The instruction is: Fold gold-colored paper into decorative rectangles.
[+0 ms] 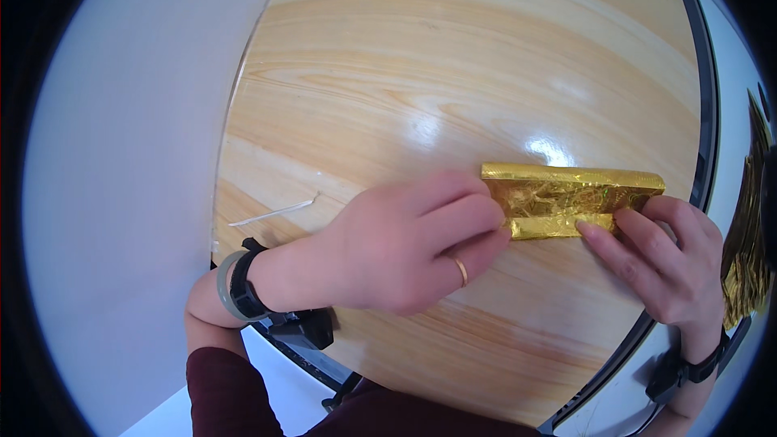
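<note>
A shiny gold foil paper [566, 194] lies on the wooden table, with its far and near long edges folded inward into strips. At its left end, my left hand [421, 243] is closed with the fingertips curled against the paper; the thumb is hidden behind the fingers. My right hand [668, 255] grips the near folded strip toward the right end, with the thumb and bent fingers pressed on it. The middle of the paper shows an embossed, crinkled pattern.
A thin white stick or cord [272, 213] rests on the wooden table [421, 73] left of my hands. A pale wall or panel [146, 154] borders the left side. At the far right, a stack of gold foil sheets [746, 251] stands beyond the table's dark edge [706, 89].
</note>
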